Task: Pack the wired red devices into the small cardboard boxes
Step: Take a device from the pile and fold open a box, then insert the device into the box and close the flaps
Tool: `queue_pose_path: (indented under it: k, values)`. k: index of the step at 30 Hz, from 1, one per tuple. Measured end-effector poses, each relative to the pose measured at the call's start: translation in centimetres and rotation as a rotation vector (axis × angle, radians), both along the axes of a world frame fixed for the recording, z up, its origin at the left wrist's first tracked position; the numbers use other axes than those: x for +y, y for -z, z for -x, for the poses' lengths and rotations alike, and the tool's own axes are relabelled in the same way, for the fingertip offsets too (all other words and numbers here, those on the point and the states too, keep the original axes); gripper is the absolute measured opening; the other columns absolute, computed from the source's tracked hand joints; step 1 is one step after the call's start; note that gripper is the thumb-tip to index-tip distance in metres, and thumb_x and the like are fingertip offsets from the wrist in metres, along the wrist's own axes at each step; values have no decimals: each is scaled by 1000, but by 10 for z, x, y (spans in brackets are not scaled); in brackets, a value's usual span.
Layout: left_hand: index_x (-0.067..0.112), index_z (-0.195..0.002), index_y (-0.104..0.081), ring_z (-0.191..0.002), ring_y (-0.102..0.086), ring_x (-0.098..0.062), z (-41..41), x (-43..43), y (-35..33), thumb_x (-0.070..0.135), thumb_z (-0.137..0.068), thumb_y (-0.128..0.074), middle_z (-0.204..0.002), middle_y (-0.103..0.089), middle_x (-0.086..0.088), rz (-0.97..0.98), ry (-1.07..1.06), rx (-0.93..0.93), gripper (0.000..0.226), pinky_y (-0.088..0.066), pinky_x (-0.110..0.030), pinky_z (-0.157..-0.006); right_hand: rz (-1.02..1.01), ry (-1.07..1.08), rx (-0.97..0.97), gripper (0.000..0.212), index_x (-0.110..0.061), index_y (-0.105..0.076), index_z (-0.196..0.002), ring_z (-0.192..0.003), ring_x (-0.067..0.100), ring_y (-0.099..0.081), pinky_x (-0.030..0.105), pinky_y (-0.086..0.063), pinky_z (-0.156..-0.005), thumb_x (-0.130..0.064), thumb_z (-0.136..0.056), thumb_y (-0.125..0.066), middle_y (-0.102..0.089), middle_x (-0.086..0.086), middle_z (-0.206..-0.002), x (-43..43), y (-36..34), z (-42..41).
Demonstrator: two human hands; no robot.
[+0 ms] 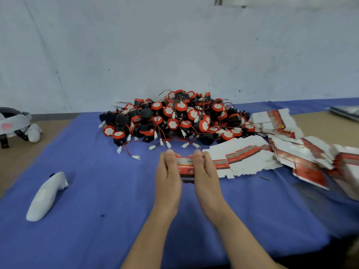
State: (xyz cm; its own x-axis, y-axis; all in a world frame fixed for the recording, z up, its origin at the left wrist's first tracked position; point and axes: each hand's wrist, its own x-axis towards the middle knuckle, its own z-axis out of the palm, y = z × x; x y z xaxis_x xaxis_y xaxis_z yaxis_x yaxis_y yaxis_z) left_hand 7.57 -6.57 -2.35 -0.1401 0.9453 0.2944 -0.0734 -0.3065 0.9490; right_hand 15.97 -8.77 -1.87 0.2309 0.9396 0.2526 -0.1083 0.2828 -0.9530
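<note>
Both hands meet near the middle of the blue cloth (97, 191), holding one small cardboard box (185, 167) between them. The left hand (168, 171) has its fingers curled around the box's left end, and the right hand (206, 171) grips the right end the same way. Whether the box is folded fully into shape cannot be told. Just beyond the hands, at the far side of the cloth, lies the heap of wired red devices (174, 117), their white plugs trailing toward the hands. To the right spreads a stack of flat, unfolded boxes (248, 158). A white wrapped controller (46, 197) lies near left.
</note>
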Motion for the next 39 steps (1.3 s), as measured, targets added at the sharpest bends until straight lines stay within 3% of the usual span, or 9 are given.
queue_pose_path:
  k: [6,10,13,16,20,23,30,33,39]
  values:
    - [24,-94,-69,-80,-73,-14,-53,-41,-43,42,-105,-41,-87,-75,0,34,340,42,36,-58,-24,-65,-27,284,73,28,-7,-50,-94,-75,14,-60,41,-54,-69,-27,-110,-39,-60,4,-83,-68,-38,-55]
    - [37,-95,-74,-96,-72,-16,-119,-90,-101,44,-101,-52,-100,-76,3,-45,709,134,24,-60,-38,-82,-164,548,128,28,-14,-56,-93,-72,6,-64,22,-52,-66,-32,-109,-41,-64,-6,-77,-142,-89,-126]
    - [31,-96,-74,-94,-73,-17,-179,-141,-149,45,-100,-54,-100,-76,1,-120,846,-36,25,-60,-38,-77,-292,675,532,34,-28,-61,-110,-88,11,-73,31,-60,-76,-48,-107,-33,-74,-4,-100,-205,-125,-180]
    - [27,-102,-68,-96,-72,-21,-235,-204,-195,45,-103,-47,-100,-75,1,-75,1010,-138,28,-60,-38,-80,-445,739,906,39,-18,-56,-126,-89,19,-74,31,-62,-75,-45,-108,-35,-71,6,-110,-263,-140,-209]
    - [36,-138,-51,-121,-63,-20,-280,-271,-212,63,-99,-31,-140,-58,-1,-204,1458,247,51,-45,-41,-108,-387,671,751,24,-16,-63,-102,-72,9,-70,24,-56,-61,-24,-108,-40,-73,-5,-80,-285,-125,-207]
    - [35,-129,-57,-109,-68,-10,-279,-268,-201,57,-101,-39,-131,-63,3,-272,1324,249,40,-50,-37,-104,-261,650,558,21,-18,-60,-96,-62,8,-62,21,-49,-53,-21,-105,-42,-66,-6,-70,-277,-116,-196]
    - [26,-112,-67,-97,-72,-14,-190,-152,-144,38,-105,-44,-110,-72,1,-126,851,120,27,-61,-30,-73,63,407,255,24,-15,-63,-102,-77,14,-67,23,-52,-63,-12,-104,-39,-71,3,-94,-197,-78,-145]
    - [29,-108,-69,-89,-72,-8,-137,-103,-115,35,-105,-46,-106,-73,4,-61,664,150,24,-58,-22,-61,142,258,70,28,-26,-65,-102,-74,6,-63,25,-51,-69,-13,-103,-40,-71,-13,-88,-155,-55,-110]
    - [36,-103,-64,-88,-68,-15,-27,2,-55,22,-105,-46,-94,-70,5,-43,266,343,23,-59,-42,-79,187,40,-335,32,-33,-54,-135,-100,4,-59,25,-49,-86,-25,-107,-41,-59,-12,-123,-56,-20,-45]
